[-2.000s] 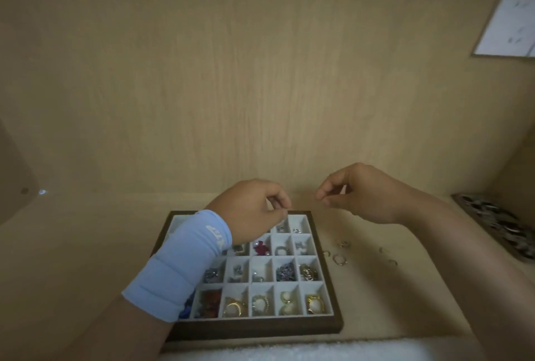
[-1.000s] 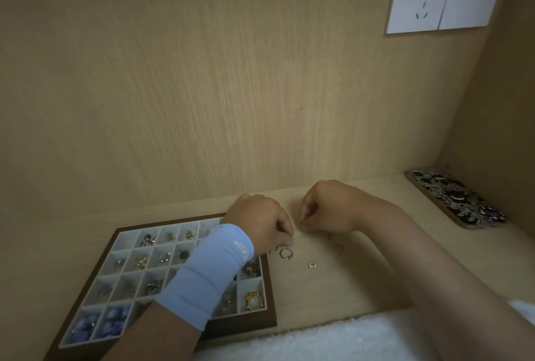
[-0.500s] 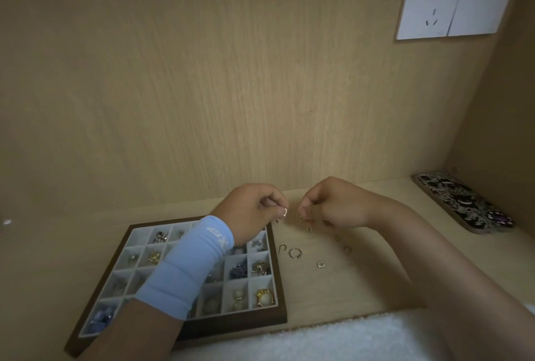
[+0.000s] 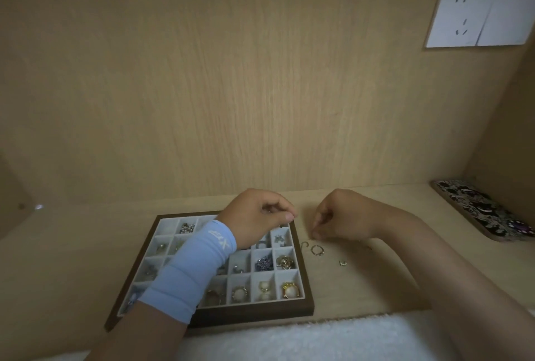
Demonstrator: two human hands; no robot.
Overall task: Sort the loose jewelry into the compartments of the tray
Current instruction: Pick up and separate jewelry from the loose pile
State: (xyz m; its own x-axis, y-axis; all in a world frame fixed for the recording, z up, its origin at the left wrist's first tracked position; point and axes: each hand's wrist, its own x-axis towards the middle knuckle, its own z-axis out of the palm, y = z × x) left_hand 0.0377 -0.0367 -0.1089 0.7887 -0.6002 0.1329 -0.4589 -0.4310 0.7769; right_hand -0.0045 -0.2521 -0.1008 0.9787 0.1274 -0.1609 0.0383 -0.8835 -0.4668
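L: my left hand (image 4: 257, 216) pinched over tray (image 4: 307, 279) far-right corner, likely to drop a piece, hold unclear | R: right hand (image 4: 341, 216) curled, fingertips (image 4: 317, 234) at desk (image 4: 362, 288), hold unclear | loose ring (image 4: 316, 249) just right of tray

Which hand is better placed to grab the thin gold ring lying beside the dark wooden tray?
Probably right. The right hand is curled just behind the thin gold ring; the left hand is over the wooden tray.

Dark brown tray (image 4: 254, 315) with pale compartments; light blue wrist sleeve (image 4: 191, 271) (white lettering); black-and-white patterned case (image 4: 483, 210); white socket (image 4: 463, 16).
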